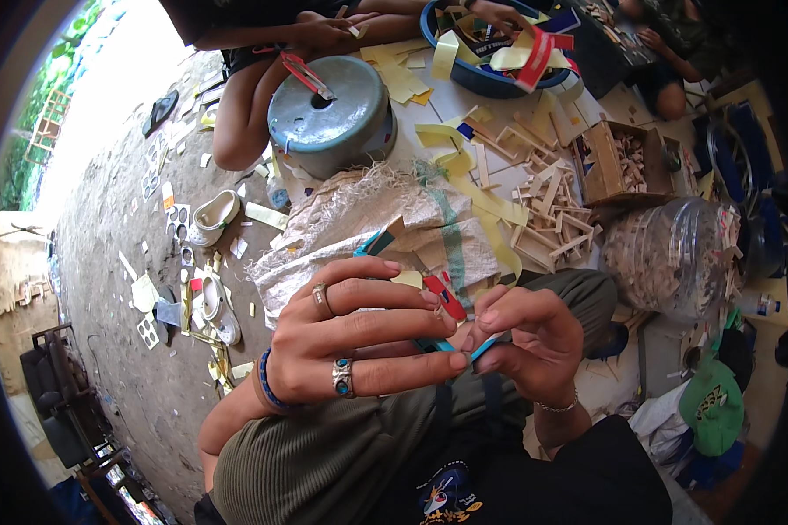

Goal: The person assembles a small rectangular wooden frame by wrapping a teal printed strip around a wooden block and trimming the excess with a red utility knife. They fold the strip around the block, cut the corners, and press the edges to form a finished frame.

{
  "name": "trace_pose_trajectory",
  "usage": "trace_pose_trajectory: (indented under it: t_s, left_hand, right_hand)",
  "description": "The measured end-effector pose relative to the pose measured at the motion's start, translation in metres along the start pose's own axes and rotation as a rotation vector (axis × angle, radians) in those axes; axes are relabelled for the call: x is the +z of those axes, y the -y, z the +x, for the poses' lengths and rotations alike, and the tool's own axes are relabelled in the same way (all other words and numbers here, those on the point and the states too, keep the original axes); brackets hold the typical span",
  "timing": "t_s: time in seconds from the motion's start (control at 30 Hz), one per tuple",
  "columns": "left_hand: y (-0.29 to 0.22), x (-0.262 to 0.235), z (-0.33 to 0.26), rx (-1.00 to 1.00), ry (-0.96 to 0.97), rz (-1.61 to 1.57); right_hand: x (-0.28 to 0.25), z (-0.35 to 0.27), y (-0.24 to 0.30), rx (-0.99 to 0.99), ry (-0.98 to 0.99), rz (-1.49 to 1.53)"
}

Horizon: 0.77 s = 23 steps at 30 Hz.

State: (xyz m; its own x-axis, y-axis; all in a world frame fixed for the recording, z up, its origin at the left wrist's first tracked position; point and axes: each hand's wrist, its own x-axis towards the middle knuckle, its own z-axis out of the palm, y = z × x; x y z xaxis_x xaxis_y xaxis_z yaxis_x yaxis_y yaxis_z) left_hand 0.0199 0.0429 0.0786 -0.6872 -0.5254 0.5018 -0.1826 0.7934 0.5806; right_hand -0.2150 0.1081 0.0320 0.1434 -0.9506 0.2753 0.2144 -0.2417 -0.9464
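In front of my lap both my hands meet on a small turquoise-edged piece (483, 347). My left hand (346, 332), with rings and a blue bracelet, reaches across from the left; its long fingers end at the piece and its thumb is hidden. My right hand (538, 341) pinches the piece between thumb and fingertips. Just beyond the fingertips is a red object (446, 298), partly covered, whose kind I cannot make out. Another turquoise piece (376, 242) with a pale end shows behind my left hand, over a frayed woven sack (333, 214).
A red-handled cutter (306, 77) lies on an upturned metal pot (328, 131). Beyond are a blue basin (490, 83) of strips, wooden frames (552, 210), a cardboard box (600, 166) and a large clear jar (665, 254). Clogs (214, 217) and scraps lie left. Other people sit opposite.
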Motion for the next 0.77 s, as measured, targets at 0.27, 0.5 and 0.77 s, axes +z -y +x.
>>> trace_pose_trajectory:
  t_s: [0.27,0.5,0.77]
  left_hand:
    - [0.003,0.011,-0.001,-0.233,-0.002,-0.199]
    - [0.007,0.018,-0.005,-0.372,0.024,-0.267]
    - [0.011,0.022,-0.008,-0.372,0.046,-0.279]
  right_hand:
    - [0.007,0.005,0.000,0.342,-0.106,0.431]
    - [0.002,0.011,-0.015,0.296,-0.157,0.167]
    - [-0.015,0.017,-0.014,0.082,0.001,-0.220]
